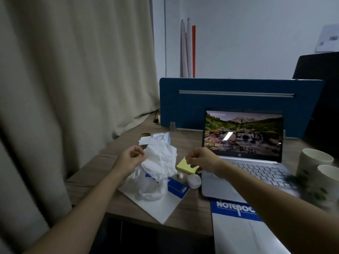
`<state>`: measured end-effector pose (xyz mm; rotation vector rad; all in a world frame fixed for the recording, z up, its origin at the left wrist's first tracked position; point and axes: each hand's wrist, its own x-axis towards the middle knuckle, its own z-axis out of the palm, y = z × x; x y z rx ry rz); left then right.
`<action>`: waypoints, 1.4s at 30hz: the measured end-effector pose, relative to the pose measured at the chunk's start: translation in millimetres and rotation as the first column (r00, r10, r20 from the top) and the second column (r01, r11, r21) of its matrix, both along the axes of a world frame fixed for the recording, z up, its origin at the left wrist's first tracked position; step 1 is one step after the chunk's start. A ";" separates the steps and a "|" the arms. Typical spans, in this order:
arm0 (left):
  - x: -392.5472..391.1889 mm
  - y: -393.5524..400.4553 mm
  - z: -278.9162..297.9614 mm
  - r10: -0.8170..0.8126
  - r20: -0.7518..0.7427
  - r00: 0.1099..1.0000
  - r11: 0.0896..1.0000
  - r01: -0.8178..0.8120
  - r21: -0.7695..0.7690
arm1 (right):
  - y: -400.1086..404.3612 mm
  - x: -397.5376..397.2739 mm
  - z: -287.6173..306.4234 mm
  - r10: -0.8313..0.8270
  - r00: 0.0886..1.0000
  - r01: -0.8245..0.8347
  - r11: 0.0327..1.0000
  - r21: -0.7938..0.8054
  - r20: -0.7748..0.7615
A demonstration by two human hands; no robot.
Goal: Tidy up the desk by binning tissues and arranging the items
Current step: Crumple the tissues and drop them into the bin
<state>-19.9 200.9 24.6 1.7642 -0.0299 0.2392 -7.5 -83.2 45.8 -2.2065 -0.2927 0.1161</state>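
Desk-tidying, tissue-binning step: left hand (132, 158) pinching a crumpled white tissue (161, 160) lifted above the white notebook (156, 204) on the desk (192, 206), right hand (200, 158) curled, seemingly pinching the yellow sticky-note pad (185, 166); next likely carrying the tissue to a bin, none in view.

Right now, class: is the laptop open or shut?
Open. The laptop has its lid raised, with a lit landscape picture on the screen and the keyboard showing.
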 end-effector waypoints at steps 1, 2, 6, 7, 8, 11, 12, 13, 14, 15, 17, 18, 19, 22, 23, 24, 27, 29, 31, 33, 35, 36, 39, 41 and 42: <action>-1.4 6.5 -0.7 0.019 0.007 1.000 1.000 -0.019 -0.022 | 7.1 -0.7 -1.2 0.036 0.999 -0.036 0.999 -0.029 -0.011; -3.6 12.6 -0.9 0.040 0.013 0.999 0.998 -0.040 -0.048 | 14.2 -1.5 -2.5 0.073 0.997 -0.074 0.995 -0.065 -0.023; -15.2 35.8 -0.6 0.083 0.011 0.997 0.996 -0.082 -0.044 | 43.2 -3.7 -8.1 0.252 0.964 -0.264 0.944 -0.200 -0.080; -17.4 41.1 -1.3 0.090 0.010 0.996 0.995 -0.089 -0.049 | 49.5 -4.1 -9.5 0.288 0.952 -0.304 0.927 -0.221 -0.104; -19.4 46.6 -2.5 0.105 0.007 0.994 0.993 -0.105 -0.058 | 55.4 -4.6 -11.4 0.322 0.937 -0.346 0.907 -0.240 -0.132; -23.4 62.2 -6.8 0.164 -0.004 0.986 0.985 -0.164 -0.056 | 70.0 -3.6 -17.9 0.395 0.899 -0.435 0.848 -0.302 -0.187; -24.3 67.6 -8.8 0.177 -0.004 0.984 0.983 -0.177 -0.055 | 73.5 -3.4 -20.1 0.403 0.895 -0.445 0.832 -0.332 -0.190; -25.1 73.4 -10.8 0.189 -0.004 0.982 0.980 -0.189 -0.057 | 76.8 -2.9 -22.4 0.408 0.894 -0.448 0.814 -0.368 -0.185; -25.8 78.9 -12.7 0.202 -0.006 0.979 0.978 -0.202 -0.061 | 79.7 -2.7 -24.6 0.409 0.895 -0.446 0.798 -0.404 -0.180; -26.4 83.7 -14.6 0.212 -0.011 0.977 0.975 -0.213 -0.067 | 81.9 -2.3 -26.7 0.404 0.897 -0.440 0.788 -0.432 -0.177; -28.2 90.7 -17.8 0.228 -0.024 0.973 0.970 -0.229 -0.086 | 85.7 -1.6 -30.6 0.384 0.905 -0.424 0.782 -0.458 -0.182; -29.0 93.4 -19.5 0.232 -0.028 0.972 0.967 -0.234 -0.103 | 86.8 -1.4 -32.0 0.377 0.908 -0.416 0.779 -0.469 -0.180; -29.7 96.0 -21.2 0.233 -0.031 0.972 0.964 -0.235 -0.124 | 87.8 -1.3 -33.3 0.375 0.911 -0.410 0.774 -0.483 -0.172; -31.1 100.6 -25.2 0.230 -0.055 0.972 0.957 -0.236 -0.167 | 87.5 -2.6 -35.7 0.378 0.913 -0.402 0.778 -0.483 -0.150; -31.4 100.8 -25.9 0.224 -0.062 0.973 0.958 -0.232 -0.171 | 86.6 -3.3 -36.1 0.378 0.914 -0.401 0.789 -0.466 -0.147; -31.4 99.9 -26.0 0.218 -0.067 0.974 0.958 -0.227 -0.173 | 85.1 -4.2 -36.0 0.375 0.917 -0.394 0.801 -0.450 -0.135; -32.4 92.3 -24.3 0.189 -0.075 0.979 0.965 -0.199 -0.172 | 76.9 -5.0 -30.7 0.362 0.932 -0.331 0.832 -0.446 -0.018; -33.5 83.6 -21.7 0.184 -0.067 0.981 0.970 -0.192 -0.152 | 69.1 -6.7 -24.0 0.330 0.942 -0.285 0.878 -0.383 0.055; -34.6 71.7 -19.5 0.181 -0.066 0.981 0.970 -0.189 -0.150 | 60.8 -9.1 -16.5 0.282 0.953 -0.240 0.926 -0.291 0.112; -36.1 55.9 -17.9 0.171 -0.059 0.984 0.969 -0.179 -0.168 | 52.8 -12.5 -8.7 0.216 0.958 -0.174 0.960 -0.218 0.190; -37.1 38.4 -16.8 0.154 -0.056 0.986 0.970 -0.162 -0.182 | 45.6 -16.2 -2.3 0.153 0.954 -0.112 0.980 -0.167 0.257; -37.7 29.4 -15.8 0.140 -0.062 0.988 0.973 -0.148 -0.177 | 42.5 -18.4 0.5 0.137 0.950 -0.095 0.983 -0.157 0.280; -38.5 3.3 -12.3 0.061 -0.068 0.996 0.987 -0.071 -0.145 | 33.5 -27.1 6.3 0.141 0.947 -0.098 0.983 -0.158 0.290; -40.6 -15.2 -9.2 -0.015 -0.087 0.996 0.991 0.003 -0.135 | 27.2 -34.5 8.5 0.155 0.945 -0.101 0.976 -0.195 0.287; -42.5 -24.4 -7.6 -0.054 -0.103 0.993 0.989 0.039 -0.144 | 23.8 -38.1 9.2 0.166 0.946 -0.106 0.970 -0.218 0.280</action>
